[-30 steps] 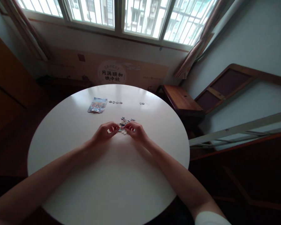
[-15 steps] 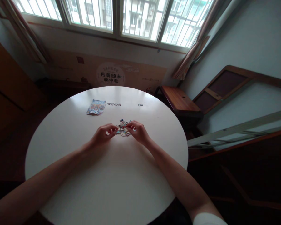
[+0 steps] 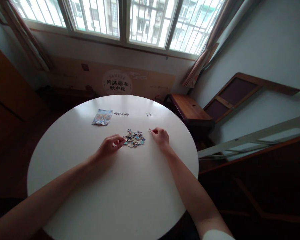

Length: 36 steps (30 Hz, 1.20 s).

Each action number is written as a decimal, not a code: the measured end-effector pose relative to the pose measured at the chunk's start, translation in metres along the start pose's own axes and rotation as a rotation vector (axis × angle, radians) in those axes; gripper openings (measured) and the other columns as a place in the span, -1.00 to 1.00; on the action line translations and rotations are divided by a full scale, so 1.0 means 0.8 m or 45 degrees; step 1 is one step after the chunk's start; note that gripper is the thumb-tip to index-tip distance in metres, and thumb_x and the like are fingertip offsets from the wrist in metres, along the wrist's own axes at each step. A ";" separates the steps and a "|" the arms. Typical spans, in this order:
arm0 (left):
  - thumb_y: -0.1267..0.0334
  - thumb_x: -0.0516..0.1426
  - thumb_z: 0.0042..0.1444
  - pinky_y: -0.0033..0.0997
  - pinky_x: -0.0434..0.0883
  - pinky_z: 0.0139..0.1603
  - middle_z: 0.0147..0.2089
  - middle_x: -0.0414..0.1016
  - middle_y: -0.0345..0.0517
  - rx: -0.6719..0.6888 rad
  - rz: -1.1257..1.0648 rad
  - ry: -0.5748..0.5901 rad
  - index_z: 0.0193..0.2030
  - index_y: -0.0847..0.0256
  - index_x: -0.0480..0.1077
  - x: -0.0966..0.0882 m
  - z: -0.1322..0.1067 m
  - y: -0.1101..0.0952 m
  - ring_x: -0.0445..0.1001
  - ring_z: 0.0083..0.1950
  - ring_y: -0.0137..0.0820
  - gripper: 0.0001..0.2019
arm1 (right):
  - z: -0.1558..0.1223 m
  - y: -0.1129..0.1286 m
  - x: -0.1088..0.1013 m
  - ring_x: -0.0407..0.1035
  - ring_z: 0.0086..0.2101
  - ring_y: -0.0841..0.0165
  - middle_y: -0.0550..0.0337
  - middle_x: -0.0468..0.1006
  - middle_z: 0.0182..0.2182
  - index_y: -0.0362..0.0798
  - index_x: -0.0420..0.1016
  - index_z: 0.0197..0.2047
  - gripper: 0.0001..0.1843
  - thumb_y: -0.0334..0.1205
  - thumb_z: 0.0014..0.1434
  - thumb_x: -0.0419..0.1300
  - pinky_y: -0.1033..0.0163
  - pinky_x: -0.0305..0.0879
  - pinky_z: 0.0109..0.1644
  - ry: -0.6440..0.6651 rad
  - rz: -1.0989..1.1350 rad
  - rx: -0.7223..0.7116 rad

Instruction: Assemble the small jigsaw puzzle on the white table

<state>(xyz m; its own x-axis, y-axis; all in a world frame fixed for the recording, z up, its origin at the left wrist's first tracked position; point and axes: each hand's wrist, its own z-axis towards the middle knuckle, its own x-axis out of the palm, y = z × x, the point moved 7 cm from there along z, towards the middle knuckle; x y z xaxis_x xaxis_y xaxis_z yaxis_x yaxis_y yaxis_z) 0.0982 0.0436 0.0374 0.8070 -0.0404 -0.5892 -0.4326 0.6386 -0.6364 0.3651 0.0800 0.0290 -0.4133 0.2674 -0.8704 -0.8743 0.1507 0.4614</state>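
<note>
A heap of small jigsaw puzzle pieces (image 3: 135,138) in mixed colours lies on the white round table (image 3: 120,186). My left hand (image 3: 111,145) is closed in a pinch at the heap's left edge; whatever sits between its fingertips is too small to make out. Right of the heap, my right hand (image 3: 160,136) pinches a puzzle piece (image 3: 150,130) at its fingertips, just over the table. Toward the far edge lies a short row of puzzle pieces (image 3: 121,114), and to its right a small group of pieces (image 3: 148,114).
A colourful printed packet (image 3: 102,117) lies at the far left of the table, beside the row. Beyond the table's right edge stands a wooden stool or bench (image 3: 190,106). Barred windows (image 3: 150,23) and a poster (image 3: 117,83) are at the back.
My right hand has moved right, off the heap, with a puzzle piece between its fingertips. My left hand has stayed at the heap's left edge. The view has tilted slightly.
</note>
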 end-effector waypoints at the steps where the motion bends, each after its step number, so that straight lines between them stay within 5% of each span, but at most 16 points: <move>1: 0.29 0.10 0.15 -0.62 0.33 -0.43 -0.41 0.45 -0.18 -0.003 0.002 -0.001 -0.30 0.24 0.49 0.000 0.000 0.002 0.37 -0.46 -0.55 -0.86 | -0.001 0.000 0.000 0.46 -0.30 0.29 0.17 0.60 -0.34 0.04 0.56 -0.33 -0.81 -0.08 0.13 0.18 0.26 0.28 -0.23 0.007 -0.012 0.006; 7: 0.31 0.11 0.15 -0.60 0.33 -0.40 -0.40 0.46 -0.17 0.025 0.010 0.006 -0.28 0.25 0.49 0.000 0.000 0.004 0.37 -0.46 -0.54 -0.87 | -0.002 0.007 0.000 0.43 -0.30 0.33 0.15 0.55 -0.24 0.02 0.56 -0.24 -0.81 -0.13 0.16 0.16 0.26 0.28 -0.21 -0.073 -0.014 -0.113; 13: 0.31 0.10 0.15 -0.61 0.32 -0.42 -0.41 0.44 -0.18 -0.011 0.018 0.017 -0.29 0.24 0.49 0.001 0.000 0.006 0.37 -0.46 -0.55 -0.87 | -0.008 0.028 0.009 0.29 -0.09 0.23 0.10 0.53 -0.13 -0.03 0.61 -0.25 -0.76 -0.22 0.21 0.09 0.18 0.22 0.02 -0.102 -0.065 -0.395; 22: 0.35 0.09 0.16 -0.61 0.33 -0.40 -0.38 0.45 -0.17 0.023 0.025 0.042 -0.26 0.23 0.48 0.001 -0.001 -0.001 0.38 -0.43 -0.54 -0.87 | -0.005 0.027 0.024 0.10 0.11 0.16 0.11 0.39 0.13 -0.08 0.42 0.08 -0.62 -0.19 0.27 -0.01 0.08 0.10 0.13 -0.062 -0.189 -0.354; 28: 0.35 0.08 0.16 -0.64 0.32 -0.45 -0.38 0.44 -0.18 -0.001 0.060 0.057 -0.28 0.22 0.48 0.001 0.000 -0.007 0.39 -0.43 -0.54 -0.86 | 0.001 0.028 0.024 0.10 0.08 0.10 0.04 0.33 0.15 -0.05 0.42 0.04 -0.62 -0.12 0.26 -0.04 0.04 0.11 0.08 -0.037 -0.302 -0.238; 36: 0.35 0.08 0.17 -0.60 0.34 -0.36 -0.37 0.44 -0.19 0.016 0.077 0.068 -0.26 0.21 0.48 0.003 -0.001 -0.006 0.40 -0.42 -0.55 -0.86 | 0.036 0.049 0.045 -0.01 0.17 0.11 0.10 0.26 0.21 0.02 0.30 0.17 -0.55 -0.11 0.29 -0.14 0.00 -0.07 0.19 0.073 -0.395 -0.338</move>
<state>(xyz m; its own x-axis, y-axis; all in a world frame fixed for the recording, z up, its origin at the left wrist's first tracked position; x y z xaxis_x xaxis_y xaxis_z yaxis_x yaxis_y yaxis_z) 0.1019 0.0399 0.0389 0.7571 -0.0421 -0.6520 -0.4744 0.6507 -0.5929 0.3232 0.1233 0.0209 -0.1271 0.1931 -0.9729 -0.9918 -0.0367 0.1222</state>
